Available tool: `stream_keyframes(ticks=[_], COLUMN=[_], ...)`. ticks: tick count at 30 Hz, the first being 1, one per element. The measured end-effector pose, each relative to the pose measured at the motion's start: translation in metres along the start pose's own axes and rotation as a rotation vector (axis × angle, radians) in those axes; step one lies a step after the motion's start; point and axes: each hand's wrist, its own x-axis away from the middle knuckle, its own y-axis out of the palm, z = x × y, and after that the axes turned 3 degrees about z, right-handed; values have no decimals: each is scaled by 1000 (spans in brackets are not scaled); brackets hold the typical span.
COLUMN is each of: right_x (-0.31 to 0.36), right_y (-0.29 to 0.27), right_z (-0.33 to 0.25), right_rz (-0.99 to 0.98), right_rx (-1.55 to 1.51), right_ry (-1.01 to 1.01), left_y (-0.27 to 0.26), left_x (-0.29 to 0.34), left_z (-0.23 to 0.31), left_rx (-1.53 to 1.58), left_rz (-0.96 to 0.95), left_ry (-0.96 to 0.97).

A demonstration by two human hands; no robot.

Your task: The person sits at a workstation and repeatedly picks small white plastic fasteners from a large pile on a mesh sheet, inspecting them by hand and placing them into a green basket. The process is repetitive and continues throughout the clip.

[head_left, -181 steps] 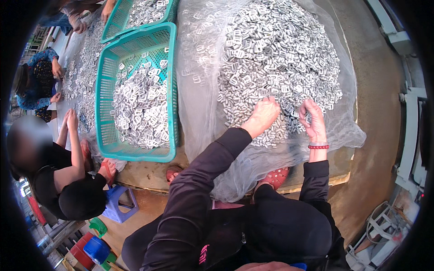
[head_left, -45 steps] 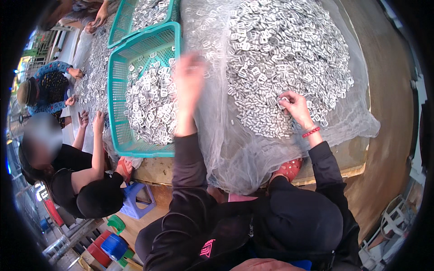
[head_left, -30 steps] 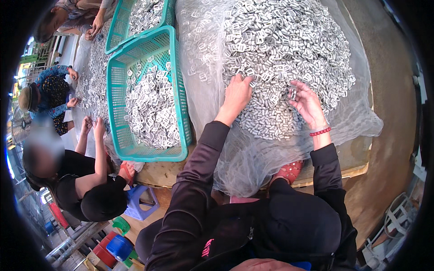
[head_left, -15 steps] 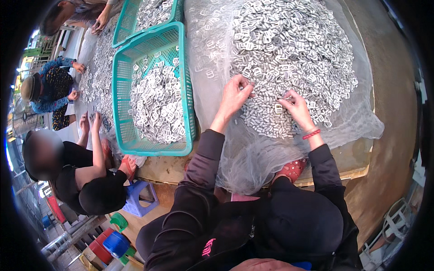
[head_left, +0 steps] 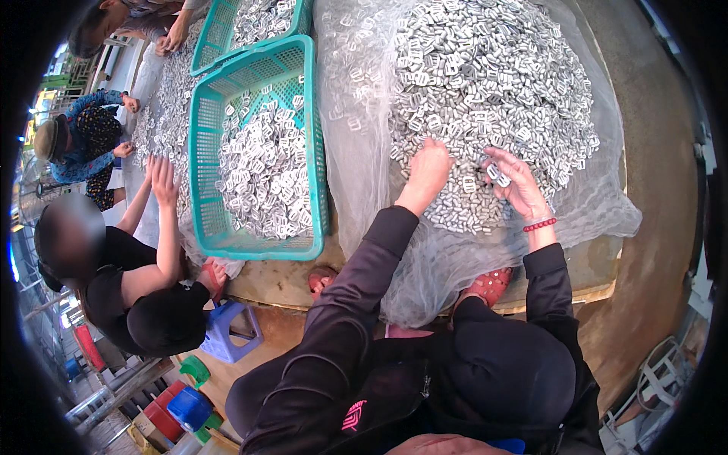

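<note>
A large heap of slotted metal buckles [head_left: 485, 76] mixed with small grey pellets [head_left: 462, 212] lies before me on a translucent mesh sheet [head_left: 413, 284]. My left hand [head_left: 429, 178] reaches down onto the heap, back of the hand up. Its fingers are drawn together at the tips, and whatever is between them is hidden. Just to its right, my right hand [head_left: 520, 183] is raised a little over the pellets, fingers curled round a couple of pale metal buckles [head_left: 497, 176]. A red beaded bracelet [head_left: 539, 224] circles that wrist.
Left of the heap stands a teal plastic basket [head_left: 321, 182] with many buckles inside; a second teal basket [head_left: 199, 57] is behind it. Co-workers [head_left: 110, 265] sit along the left around another spread of metal pieces [head_left: 168, 114]. A purple stool [head_left: 233, 334] is at lower left.
My left hand has moved right and slightly nearer, closing on the heap. My right hand has shifted right and turned, now showing buckles in its fingers. A nearby co-worker's hands have risen.
</note>
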Motion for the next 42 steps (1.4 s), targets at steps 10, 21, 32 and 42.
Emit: stream_keyframes(ticks=[10, 21, 32, 42], right_x=[3, -15, -22, -68], right_y=[1, 8, -7, -4], right_z=[9, 31, -34, 5], right_rz=[67, 210, -25, 329], right_rx=[543, 525, -134, 1521], right_ry=[-96, -257, -88, -529], left_y=[6, -61, -29, -49], left_x=[-1, -15, -52, -20], left_z=[-7, -17, 15, -14], left_rx=[-112, 900, 273, 1256], left_rz=[106, -172, 35, -275], left_ry=[252, -218, 149, -282])
